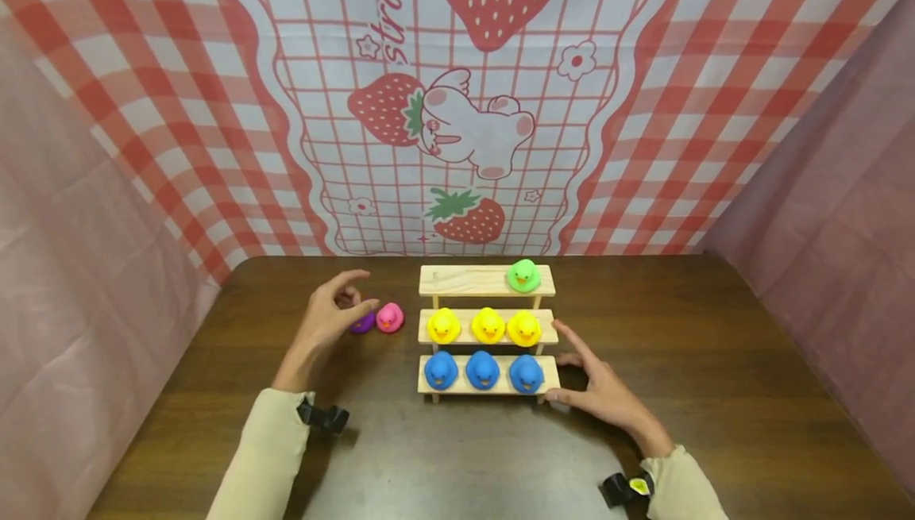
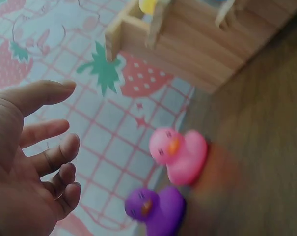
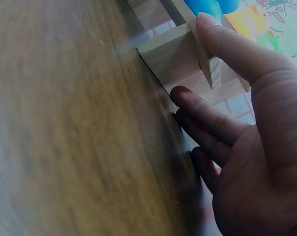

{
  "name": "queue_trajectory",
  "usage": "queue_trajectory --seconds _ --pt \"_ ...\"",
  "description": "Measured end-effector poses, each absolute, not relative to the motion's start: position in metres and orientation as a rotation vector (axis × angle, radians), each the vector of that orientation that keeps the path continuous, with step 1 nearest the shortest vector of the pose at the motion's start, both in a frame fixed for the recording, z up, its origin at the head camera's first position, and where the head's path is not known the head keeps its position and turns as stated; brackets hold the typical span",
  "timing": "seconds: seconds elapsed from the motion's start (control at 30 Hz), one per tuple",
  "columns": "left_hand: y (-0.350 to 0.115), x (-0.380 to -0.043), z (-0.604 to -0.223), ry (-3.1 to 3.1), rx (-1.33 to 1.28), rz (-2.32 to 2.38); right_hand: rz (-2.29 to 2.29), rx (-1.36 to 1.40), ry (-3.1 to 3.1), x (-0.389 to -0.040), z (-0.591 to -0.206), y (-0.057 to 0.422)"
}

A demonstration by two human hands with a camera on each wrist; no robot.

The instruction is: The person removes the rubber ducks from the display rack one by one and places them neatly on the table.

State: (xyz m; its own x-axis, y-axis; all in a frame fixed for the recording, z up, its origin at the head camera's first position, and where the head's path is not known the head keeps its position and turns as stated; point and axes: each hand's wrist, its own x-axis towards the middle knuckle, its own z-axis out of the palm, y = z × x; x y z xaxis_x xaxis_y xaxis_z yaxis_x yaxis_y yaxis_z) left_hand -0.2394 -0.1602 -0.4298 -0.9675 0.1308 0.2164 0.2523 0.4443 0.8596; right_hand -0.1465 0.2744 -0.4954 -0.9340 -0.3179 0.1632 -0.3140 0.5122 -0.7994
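I had the left grip (image 1: 327,317) released by the purple duck (image 1: 364,323), pink duck (image 1: 389,318) at its three o'clock, right grip (image 1: 603,387) unclenched, touching the rack (image 1: 465,282) at four o'clock

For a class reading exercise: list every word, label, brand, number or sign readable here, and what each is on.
"stra…" on the cloth, running sideways; the rest unclear or cut off at the top edge.
Yellow patch on the black wrist mount: too small to read.
Ducks and rack: no text visible.
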Motion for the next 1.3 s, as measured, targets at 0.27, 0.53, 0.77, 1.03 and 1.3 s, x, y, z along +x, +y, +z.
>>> queue_trajectory --seconds 0.27,0.53,0.77,1.03,1.3 --pt "-0.138 -0.244 -0.411 -2.484 -0.493 -1.578 -1.447 -0.559 2.723 -0.146 -0.496 0.274" --pt "-0.113 -0.248 -0.396 -2.433 -0.605 -1.581 -1.448 -0.568 2.726 -0.146 -0.496 0.274" --pt "-0.089 -0.250 -0.384 -2.454 -0.675 -1.613 -1.451 -0.556 2.721 -0.146 -0.497 0.273" --pt "-0.065 -0.251 -0.374 -2.484 -0.739 -1.619 -1.454 -0.553 2.720 -0.146 -0.496 0.274" --pt "-0.043 -0.256 -0.371 -2.519 -0.786 -1.569 -1.445 -0.568 2.730 -0.146 -0.496 0.275"
